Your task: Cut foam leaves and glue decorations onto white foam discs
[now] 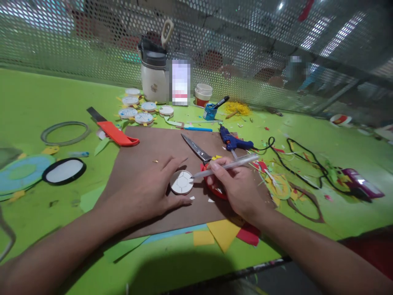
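Observation:
A small round white disc (181, 182) with a dark-lined hexagon pattern drawn on its top lies on the brown sheet (144, 143). The thumb and fingers of my left hand (150, 186) grip its left side. My right hand (231, 180) pinches a clear-barrelled pen (239, 162), its tip at the disc's right edge. Partly under that hand are scissors (196, 148) with red handles, blades pointing away to the left. Tiny white paper scraps lie near the disc.
Behind the sheet stand several similar discs (144, 118), a white jug (154, 82), a lit phone (180, 82) and a blue paint pot (210, 111). An orange-handled cutter (115, 133) lies left. A blue glue gun (235, 140) with a black cord lies right, among scraps. Perforated mesh (101, 49) closes the back.

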{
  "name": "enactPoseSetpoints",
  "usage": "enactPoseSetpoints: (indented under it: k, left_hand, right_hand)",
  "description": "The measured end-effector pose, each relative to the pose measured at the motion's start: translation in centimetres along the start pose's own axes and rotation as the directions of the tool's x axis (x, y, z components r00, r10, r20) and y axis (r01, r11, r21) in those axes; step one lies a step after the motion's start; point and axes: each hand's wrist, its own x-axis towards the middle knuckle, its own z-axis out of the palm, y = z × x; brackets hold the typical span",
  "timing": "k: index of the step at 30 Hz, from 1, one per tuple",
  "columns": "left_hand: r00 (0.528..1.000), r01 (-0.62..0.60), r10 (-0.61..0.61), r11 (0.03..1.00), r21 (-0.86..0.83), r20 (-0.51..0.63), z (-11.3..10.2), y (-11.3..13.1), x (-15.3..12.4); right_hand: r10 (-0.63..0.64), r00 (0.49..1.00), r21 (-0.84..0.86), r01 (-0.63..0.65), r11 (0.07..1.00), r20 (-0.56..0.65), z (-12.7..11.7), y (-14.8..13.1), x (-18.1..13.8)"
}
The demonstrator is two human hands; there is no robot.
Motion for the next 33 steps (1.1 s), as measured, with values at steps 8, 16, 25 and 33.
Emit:
enactPoseSetpoints:
  k: [8, 16, 25, 33]
  left_hand:
    - [1.0, -0.024, 0.024, 0.994, -0.103, -0.01, -0.1, -0.5, -0.3]
    - [0.995, -0.016, 0.031, 0.988, -0.152, 0.096, -1.0, -0.4, 0.0]
    - [0.993, 0.001, 0.023, 0.979, -0.203, 0.115, -1.1, -0.3, 0.0]
    - [0.992, 0.0, 0.028, 0.973, -0.229, 0.122, -1.1, -0.4, 0.1]
  right_hand:
    - [-0.003, 0.999, -0.061, 0.006, 0.998, 0.036, 0.2, 0.2, 0.1]
    - [-0.041, 0.995, -0.093, 0.05, 0.994, 0.092, 0.0, 0.2, 0.0]
    - [-0.031, 0.985, -0.051, 0.04, 0.998, 0.172, 0.0, 0.7, -0.3]
    - [0.021, 0.984, 0.002, -0.021, 1.0, 0.177, -0.3, 0.5, -0.1]
